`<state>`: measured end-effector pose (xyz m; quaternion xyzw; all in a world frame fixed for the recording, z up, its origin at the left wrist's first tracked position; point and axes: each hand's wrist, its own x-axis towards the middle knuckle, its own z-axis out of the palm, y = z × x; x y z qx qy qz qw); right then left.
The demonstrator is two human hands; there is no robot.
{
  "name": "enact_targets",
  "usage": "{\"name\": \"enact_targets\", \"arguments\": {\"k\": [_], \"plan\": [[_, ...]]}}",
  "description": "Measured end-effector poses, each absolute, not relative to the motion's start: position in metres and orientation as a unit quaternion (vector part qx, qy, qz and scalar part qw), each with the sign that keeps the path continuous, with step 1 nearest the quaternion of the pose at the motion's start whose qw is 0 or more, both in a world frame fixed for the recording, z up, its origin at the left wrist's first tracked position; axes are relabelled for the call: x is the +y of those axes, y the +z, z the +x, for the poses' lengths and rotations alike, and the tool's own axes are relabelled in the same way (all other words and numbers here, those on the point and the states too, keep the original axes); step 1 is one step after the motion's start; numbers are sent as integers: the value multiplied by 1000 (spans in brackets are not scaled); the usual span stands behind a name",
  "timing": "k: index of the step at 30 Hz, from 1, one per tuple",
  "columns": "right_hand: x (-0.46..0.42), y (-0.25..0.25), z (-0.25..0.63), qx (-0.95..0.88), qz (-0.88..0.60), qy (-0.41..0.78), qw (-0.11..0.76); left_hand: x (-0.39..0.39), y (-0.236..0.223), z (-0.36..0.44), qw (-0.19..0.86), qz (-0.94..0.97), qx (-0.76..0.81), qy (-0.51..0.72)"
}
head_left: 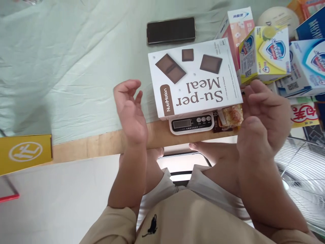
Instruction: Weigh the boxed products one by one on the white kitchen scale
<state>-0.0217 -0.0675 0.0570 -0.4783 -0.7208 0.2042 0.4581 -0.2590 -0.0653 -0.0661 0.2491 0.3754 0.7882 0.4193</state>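
Note:
A white "Su-per Meal" box [203,69] with chocolate pieces printed on it rests over a small digital scale [191,122], whose display and buttons show at the front. My left hand [130,113] is raised to the left of the box, apart from it, with its fingers loosely curled and holding nothing. To the right, my right hand [265,117] hovers beside the box's corner with fingers and thumb apart, nothing seen in it. Between the scale and that hand lies a clear-wrapped snack [231,116].
A black phone [171,31] lies beyond the box. At the right crowd a yellow soap box [270,52], a blue-white soap box [304,66] and a pink-white carton [240,25]. A yellow box [26,152] juts over the left table edge. A wire fan [302,173] stands lower right.

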Motion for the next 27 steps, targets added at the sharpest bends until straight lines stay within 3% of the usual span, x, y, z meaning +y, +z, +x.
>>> {"name": "enact_targets", "arguments": {"k": [6, 11, 15, 23, 27], "plan": [[-61, 50, -43, -689, -489, 222, 486, -57, -73, -246, 448, 304, 335, 771], [-56, 46, -41, -707, -490, 220, 461, -57, -78, -246, 517, 317, 302, 736], [-58, 47, -43, -708, -488, 234, 454, -57, -82, -244, 514, 339, 301, 728], [-65, 50, -44, -665, -568, 231, 426, -53, -80, -235, 553, 301, 283, 724], [-66, 49, -45, -679, -522, 257, 448, -53, -77, -234, 558, 259, 278, 738]]}}
